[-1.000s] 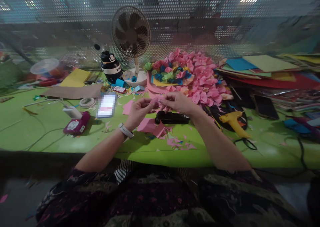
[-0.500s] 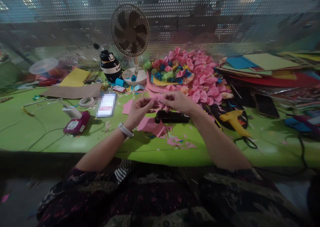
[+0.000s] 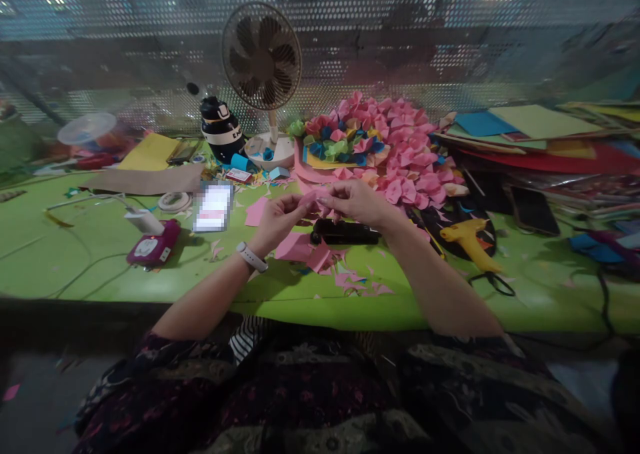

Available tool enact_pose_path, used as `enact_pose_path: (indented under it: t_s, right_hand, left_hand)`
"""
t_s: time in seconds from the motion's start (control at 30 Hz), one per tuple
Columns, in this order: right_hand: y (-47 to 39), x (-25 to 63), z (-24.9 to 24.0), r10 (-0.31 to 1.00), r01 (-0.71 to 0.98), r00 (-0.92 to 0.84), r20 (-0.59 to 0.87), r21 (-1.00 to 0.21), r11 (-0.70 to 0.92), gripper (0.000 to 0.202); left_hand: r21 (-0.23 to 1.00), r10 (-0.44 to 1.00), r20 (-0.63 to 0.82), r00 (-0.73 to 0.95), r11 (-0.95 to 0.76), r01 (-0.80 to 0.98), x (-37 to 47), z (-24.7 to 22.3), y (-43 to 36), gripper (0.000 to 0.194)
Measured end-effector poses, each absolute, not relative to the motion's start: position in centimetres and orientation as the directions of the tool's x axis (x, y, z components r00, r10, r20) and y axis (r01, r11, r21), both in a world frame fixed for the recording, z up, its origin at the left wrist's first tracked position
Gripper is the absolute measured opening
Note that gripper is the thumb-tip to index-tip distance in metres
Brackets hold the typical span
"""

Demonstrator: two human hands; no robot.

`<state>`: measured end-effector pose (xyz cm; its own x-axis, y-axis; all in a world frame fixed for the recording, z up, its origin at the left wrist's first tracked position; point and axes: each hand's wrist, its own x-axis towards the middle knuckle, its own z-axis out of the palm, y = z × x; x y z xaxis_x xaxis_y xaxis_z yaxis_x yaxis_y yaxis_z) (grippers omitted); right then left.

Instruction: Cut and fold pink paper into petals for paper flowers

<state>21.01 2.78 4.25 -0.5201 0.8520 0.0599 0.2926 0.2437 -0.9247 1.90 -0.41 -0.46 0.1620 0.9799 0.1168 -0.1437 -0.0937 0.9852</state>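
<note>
Between my two hands is a small piece of pink paper (image 3: 315,197), partly hidden by the fingers. My left hand (image 3: 281,222) pinches it from the left, thumb against fingertips. From the right, my right hand (image 3: 357,204) is closed on the same paper. Just below the hands a black stapler (image 3: 345,232) lies on the green table (image 3: 280,291). Pink paper squares (image 3: 294,247) rest to the left of the stapler, and pink scraps (image 3: 353,282) are strewn in front of it. Behind my right hand rises a large heap of pink paper flowers (image 3: 400,141).
A fan (image 3: 261,57) and a black bottle (image 3: 220,131) stand at the back. On the left lie a lit phone (image 3: 213,206), a tape roll (image 3: 174,202) and a purple power adapter (image 3: 154,244). Rightward are a yellow glue gun (image 3: 470,244), a dark phone (image 3: 534,211) and stacked coloured paper (image 3: 540,124).
Both hands stay in nearly the same place on the pink paper, with only slight shifts of the fingers. The whole view has moved a little.
</note>
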Motion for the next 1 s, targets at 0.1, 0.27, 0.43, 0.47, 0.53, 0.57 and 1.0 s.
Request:
enact_pose_path:
  t_s: [0.1,0.27,0.43,0.47,0.53,0.57,1.0]
  right_hand:
    - [2.89,21.02,4.15,0.851,0.286,-0.522,0.06,-0.928,0.241,0.03]
    - [2.83,21.05,4.09,0.842,0.28,-0.538,0.042,-0.933,0.225,0.03]
    - [2.51,20.93,4.31,0.852,0.252,-0.516,0.092,-0.934,0.254,0.026]
    - [2.53,20.91,4.29,0.85,0.246,-0.517,0.099,-0.934,0.259,0.025]
    - [2.68,20.89,4.15,0.851,0.226,-0.515,0.103,-0.941,0.251,0.024]
    - [2.8,20.9,4.02,0.857,0.212,-0.505,0.103,-0.948,0.239,0.023]
    - [2.75,20.68,3.82,0.882,0.228,-0.462,0.098,-0.947,0.225,0.026]
  left_hand:
    - [0.983,0.978,0.129,0.166,-0.104,-0.151,1.94,-0.47,-0.43,0.046]
    - [0.982,0.974,0.146,0.171,-0.122,-0.143,1.95,-0.37,-0.46,0.05]
    - [0.981,0.968,0.161,0.191,-0.136,-0.137,1.99,-0.34,-0.45,0.05]
    - [0.981,0.97,0.157,0.186,-0.132,-0.139,1.98,-0.37,-0.44,0.05]
    - [0.981,0.977,0.142,0.162,-0.118,-0.152,1.94,-0.43,-0.4,0.049]
    - [0.981,0.98,0.132,0.149,-0.107,-0.163,1.88,-0.45,-0.38,0.048]
    - [0.984,0.98,0.099,0.172,-0.071,-0.162,1.62,-0.89,0.18,0.05]
